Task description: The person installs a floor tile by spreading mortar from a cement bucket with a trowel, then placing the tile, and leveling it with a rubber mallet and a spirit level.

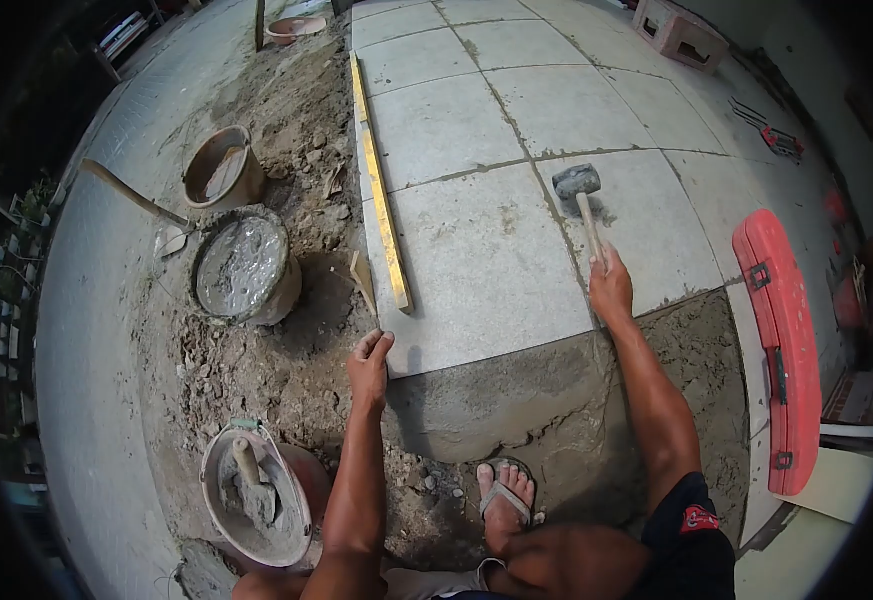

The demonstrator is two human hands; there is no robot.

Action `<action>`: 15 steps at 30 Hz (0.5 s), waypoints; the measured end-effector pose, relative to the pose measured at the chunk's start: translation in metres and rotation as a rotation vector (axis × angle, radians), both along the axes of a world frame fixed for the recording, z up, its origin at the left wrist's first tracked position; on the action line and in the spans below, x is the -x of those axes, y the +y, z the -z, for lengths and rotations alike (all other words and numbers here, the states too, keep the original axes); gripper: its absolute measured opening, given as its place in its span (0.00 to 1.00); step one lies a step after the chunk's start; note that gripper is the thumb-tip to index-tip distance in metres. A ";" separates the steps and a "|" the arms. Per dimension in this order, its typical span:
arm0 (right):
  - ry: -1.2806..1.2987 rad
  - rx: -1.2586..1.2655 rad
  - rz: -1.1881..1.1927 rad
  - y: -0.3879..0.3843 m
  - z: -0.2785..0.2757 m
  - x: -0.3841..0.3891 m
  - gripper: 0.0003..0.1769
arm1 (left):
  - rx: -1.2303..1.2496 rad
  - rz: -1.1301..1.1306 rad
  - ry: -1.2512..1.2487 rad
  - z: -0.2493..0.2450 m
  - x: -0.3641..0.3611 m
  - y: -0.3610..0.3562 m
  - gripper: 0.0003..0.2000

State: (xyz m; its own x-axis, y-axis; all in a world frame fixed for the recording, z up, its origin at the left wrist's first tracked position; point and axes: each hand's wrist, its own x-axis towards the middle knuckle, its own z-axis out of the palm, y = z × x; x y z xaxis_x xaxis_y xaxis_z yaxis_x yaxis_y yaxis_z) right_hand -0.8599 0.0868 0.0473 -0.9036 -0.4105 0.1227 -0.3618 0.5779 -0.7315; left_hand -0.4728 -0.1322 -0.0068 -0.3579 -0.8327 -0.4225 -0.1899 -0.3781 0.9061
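My right hand (pixel 611 286) is wrapped round the wooden handle of a rubber mallet (pixel 577 181), its dark head over a large grey floor tile (pixel 646 215). My left hand (pixel 369 362) is closed at the left edge of the nearest laid tile (pixel 481 270), close to its front corner. A thin, bent wooden piece (pixel 362 280) stands just beyond those fingers, its lower end reaching toward them; I cannot tell what they grip. Along the tile's left side lies a yellow spirit level (pixel 380 205). Smoothed wet mortar (pixel 496 400) borders the tile's front edge.
Left on the soil are a bucket of wet cement (pixel 243 265), another bucket (pixel 222 170), a shovel (pixel 136 192) and a near bucket (pixel 301 520) with a trowel (pixel 248 465). A red tool case (pixel 781 350) lies at right. A pinkish block (pixel 678 35) stands far right.
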 end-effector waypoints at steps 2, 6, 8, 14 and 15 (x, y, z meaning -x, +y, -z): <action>0.076 -0.077 -0.107 -0.020 -0.020 -0.021 0.27 | -0.007 -0.005 -0.001 0.002 0.000 -0.001 0.35; 0.178 -0.099 -0.180 -0.053 -0.011 -0.026 0.27 | -0.025 -0.016 -0.008 -0.002 0.000 -0.001 0.36; 0.231 -0.162 -0.182 -0.064 -0.015 -0.030 0.27 | -0.027 -0.009 -0.018 -0.004 0.000 0.001 0.36; 0.299 -0.369 -0.181 -0.073 0.002 -0.020 0.27 | -0.033 -0.011 0.004 -0.006 0.000 0.002 0.37; 0.299 -0.369 -0.180 -0.073 0.002 -0.021 0.27 | -0.032 -0.009 0.003 -0.008 -0.001 0.002 0.37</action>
State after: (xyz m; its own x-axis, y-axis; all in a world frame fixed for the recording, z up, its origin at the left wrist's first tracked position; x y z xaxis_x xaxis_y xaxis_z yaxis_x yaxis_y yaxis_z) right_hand -0.8392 0.0137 0.0454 -0.7623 -0.6209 0.1828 -0.6416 0.6878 -0.3396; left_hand -0.4720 -0.1304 0.0016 -0.3519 -0.8218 -0.4480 -0.1834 -0.4088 0.8940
